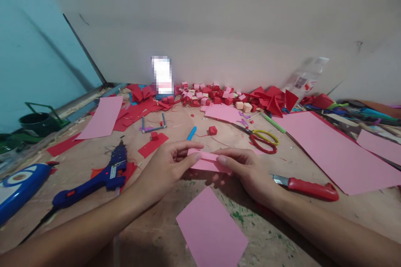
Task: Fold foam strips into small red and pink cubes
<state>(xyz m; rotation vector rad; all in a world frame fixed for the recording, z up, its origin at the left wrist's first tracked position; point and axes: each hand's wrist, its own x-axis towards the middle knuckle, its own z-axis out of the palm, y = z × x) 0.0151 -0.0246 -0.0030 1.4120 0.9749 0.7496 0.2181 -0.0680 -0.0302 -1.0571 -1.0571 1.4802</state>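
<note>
Left hand (169, 160) and right hand (247, 169) pinch a folded pink paper piece (209, 166) in the head view, thumbs on top, fingers curled beneath. The piece is held above the tabletop (150, 225), just beyond a flat pink sheet (211, 229). Its long edges appear turned inward, so the step in hand looks like creasing. Doing it well likely means matching the edges first, then running both thumbs outward from the middle with even pressure, so that the fold comes out straight without buckling. The red-handled knife (310, 189) near the right hand and the glue gun (109, 179) on the left, its red light showing, deserve room.
</note>
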